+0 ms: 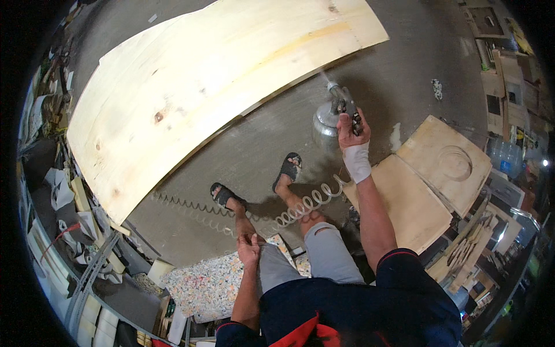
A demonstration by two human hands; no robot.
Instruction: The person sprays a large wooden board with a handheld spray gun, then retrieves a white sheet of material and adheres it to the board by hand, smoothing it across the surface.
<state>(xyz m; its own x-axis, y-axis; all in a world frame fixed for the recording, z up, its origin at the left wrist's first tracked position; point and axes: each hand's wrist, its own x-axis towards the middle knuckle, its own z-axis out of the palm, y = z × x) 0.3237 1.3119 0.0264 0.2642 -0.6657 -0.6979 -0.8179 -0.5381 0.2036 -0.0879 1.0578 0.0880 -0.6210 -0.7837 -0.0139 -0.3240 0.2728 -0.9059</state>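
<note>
My right hand, its wrist wrapped in a white bandage, is closed round the grip of a spray gun. A round metal cup hangs below the gun. A faint mist leaves its nozzle toward the near edge of a large pale plywood sheet. A clear coiled air hose runs below my right hand and across my legs; where it joins the gun is hidden. Beside my left knee, my left hand is held loosely with fingers slightly apart, and nothing shows in it.
Two flat wooden panels lie at my right, one with a round groove. Behind my legs is a speckled foam block. Scrap pieces crowd the left side, and wood offcuts the right. The coiled hose crosses the floor by my feet.
</note>
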